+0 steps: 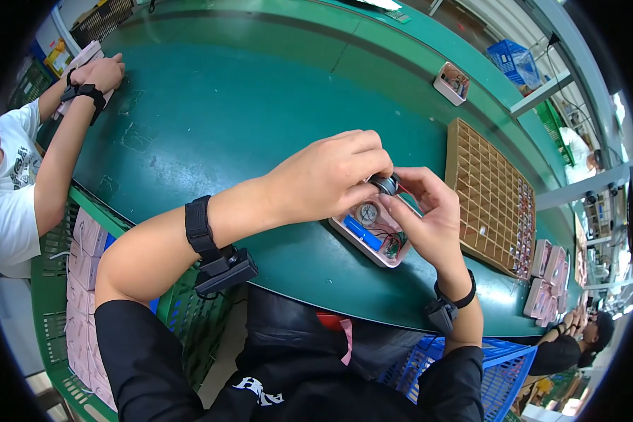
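Between my hands is a small round dark part (385,184) with a silvery rim, and a red wire runs beside it. My left hand (344,172) pinches it from the left, its fingertips partly hidden. From the other side my right hand (429,214) has thumb and fingers closed on it. Just below them a pale pink plastic housing (381,260) rests on the green table, its inside facing up. It contains a blue cylindrical battery (362,232), a round speaker-like disc (367,212), thin wires and a small green circuit board (395,246).
A compartmented wooden tray (489,200) lies to the right, with pink housings (547,281) beyond it. Another filled housing (451,83) sits at the far side. A co-worker's hands (98,76) work at left. Green (53,330) and blue crates (496,366) stand below the table edge.
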Demonstrator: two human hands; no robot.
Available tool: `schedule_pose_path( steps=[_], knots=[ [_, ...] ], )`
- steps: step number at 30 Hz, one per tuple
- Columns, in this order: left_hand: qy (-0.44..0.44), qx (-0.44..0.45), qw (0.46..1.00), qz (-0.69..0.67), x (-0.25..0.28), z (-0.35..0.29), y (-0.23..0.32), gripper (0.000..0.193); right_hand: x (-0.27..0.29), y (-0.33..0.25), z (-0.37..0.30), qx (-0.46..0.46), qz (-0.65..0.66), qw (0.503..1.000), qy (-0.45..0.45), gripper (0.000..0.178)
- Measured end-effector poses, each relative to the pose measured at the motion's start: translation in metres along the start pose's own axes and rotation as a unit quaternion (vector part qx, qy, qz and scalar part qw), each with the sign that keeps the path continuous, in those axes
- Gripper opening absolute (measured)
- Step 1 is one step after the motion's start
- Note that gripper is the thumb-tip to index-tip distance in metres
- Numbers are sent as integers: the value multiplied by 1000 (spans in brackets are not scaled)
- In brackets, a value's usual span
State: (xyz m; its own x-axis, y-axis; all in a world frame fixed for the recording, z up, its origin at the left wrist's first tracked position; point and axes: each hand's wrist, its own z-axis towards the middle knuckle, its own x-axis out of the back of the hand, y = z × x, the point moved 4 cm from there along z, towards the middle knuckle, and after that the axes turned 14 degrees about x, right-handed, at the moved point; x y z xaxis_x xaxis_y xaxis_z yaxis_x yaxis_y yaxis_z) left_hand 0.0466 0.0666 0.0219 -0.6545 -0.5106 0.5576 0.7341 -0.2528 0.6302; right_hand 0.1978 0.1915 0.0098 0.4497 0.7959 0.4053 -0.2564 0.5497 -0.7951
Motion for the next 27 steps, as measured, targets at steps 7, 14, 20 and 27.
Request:
schedule_pose_path(
  steps=[7,14,20,27],
  knots=[
    [-23,-18,999,30,-8,-8,-5,20,9,2,-9,42,-38,997,-48,46],
    [-52,69,996,22,-13,-4,-18,16,-3,8,-56,28,-132,986,-97,119],
    [-143,87,984,67,-24,-10,-28,16,-4,28,-53,82,-101,983,-132,123],
    [-148,73,983,77,-26,-9,-36,16,-4,33,-55,72,-76,988,-117,125]
  ],
)
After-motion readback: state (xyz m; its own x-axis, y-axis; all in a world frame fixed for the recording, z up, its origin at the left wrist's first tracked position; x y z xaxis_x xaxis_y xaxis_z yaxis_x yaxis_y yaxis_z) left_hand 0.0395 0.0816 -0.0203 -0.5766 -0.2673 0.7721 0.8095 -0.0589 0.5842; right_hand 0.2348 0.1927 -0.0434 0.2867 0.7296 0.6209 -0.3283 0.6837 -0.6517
